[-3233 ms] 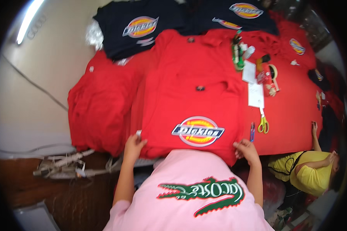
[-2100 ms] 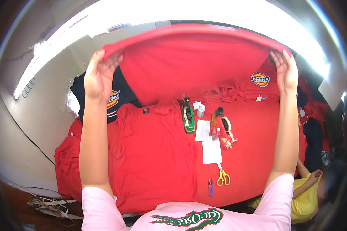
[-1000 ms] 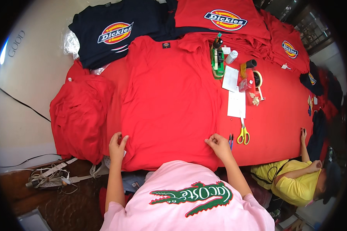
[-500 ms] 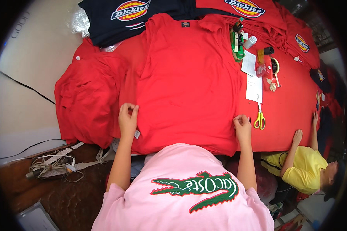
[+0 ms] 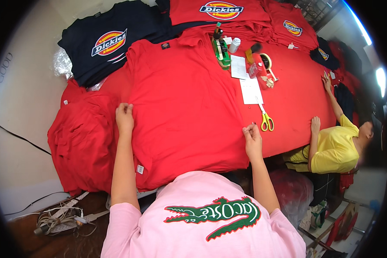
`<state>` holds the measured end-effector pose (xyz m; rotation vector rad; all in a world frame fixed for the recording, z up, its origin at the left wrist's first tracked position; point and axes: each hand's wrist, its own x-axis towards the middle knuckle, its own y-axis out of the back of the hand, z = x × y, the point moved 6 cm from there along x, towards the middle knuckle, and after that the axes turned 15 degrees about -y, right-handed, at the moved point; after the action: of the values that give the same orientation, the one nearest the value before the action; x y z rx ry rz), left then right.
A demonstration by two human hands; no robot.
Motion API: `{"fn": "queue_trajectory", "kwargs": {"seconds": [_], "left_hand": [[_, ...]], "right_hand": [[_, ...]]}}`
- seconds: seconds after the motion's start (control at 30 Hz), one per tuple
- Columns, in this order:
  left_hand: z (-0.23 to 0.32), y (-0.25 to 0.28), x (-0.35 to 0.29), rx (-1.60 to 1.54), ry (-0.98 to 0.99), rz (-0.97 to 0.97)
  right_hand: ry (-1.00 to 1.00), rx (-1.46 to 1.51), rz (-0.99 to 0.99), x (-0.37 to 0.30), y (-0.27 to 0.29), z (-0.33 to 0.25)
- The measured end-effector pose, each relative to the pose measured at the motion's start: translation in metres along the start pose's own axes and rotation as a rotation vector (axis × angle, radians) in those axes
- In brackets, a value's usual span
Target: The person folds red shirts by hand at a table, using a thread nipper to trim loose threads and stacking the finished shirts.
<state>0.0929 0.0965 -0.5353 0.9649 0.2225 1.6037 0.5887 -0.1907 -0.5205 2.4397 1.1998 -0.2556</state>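
Observation:
A red T-shirt (image 5: 180, 103) lies spread before me, its dark neck label at the far end and its hem near my body. My left hand (image 5: 124, 118) is closed in a pinch at the shirt's left side edge. On the opposite side, my right hand (image 5: 253, 137) pinches the right edge, a bit above the hem. Part of each grip is hidden by the fingers. A small white care label (image 5: 140, 169) sticks out near the lower left side. Yellow-handled scissors (image 5: 266, 120) lie just right of my right hand.
Left is a heap of red cloth (image 5: 84, 142). Folded navy (image 5: 90, 41) and red shirts (image 5: 219, 13) are at the back. Papers (image 5: 250, 88), a green tool (image 5: 221, 51) and a tape dispenser (image 5: 262, 66) lie right. A co-worker in yellow (image 5: 335, 148) leans on the red-covered table (image 5: 288, 107).
The whole view has shifted and tilted. My left hand has moved along the shirt's edge toward the neck; my right hand stays near the same spot. The co-worker's far arm reaches farther out.

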Motion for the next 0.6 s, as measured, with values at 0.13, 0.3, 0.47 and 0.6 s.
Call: {"fn": "queue_trajectory", "kwargs": {"seconds": [0.13,0.3,0.47,0.6], "left_hand": [[0.014,0.028,-0.007,-0.307,0.138,0.174],[0.066,0.114,-0.043,-0.572,0.292,0.116],[0.113,0.181,-0.130,-0.546,0.419,-0.066],[0.098,0.198,-0.219,-0.357,0.533,-0.282]], "right_hand": [[-0.068,0.387,-0.051,-0.024,0.018,-0.013],[-0.162,0.539,-0.382,-0.083,0.063,-0.041],[-0.366,-0.044,-0.674,-0.145,0.111,0.019],[-0.717,-0.308,-0.879,-0.188,0.120,0.115]]}}
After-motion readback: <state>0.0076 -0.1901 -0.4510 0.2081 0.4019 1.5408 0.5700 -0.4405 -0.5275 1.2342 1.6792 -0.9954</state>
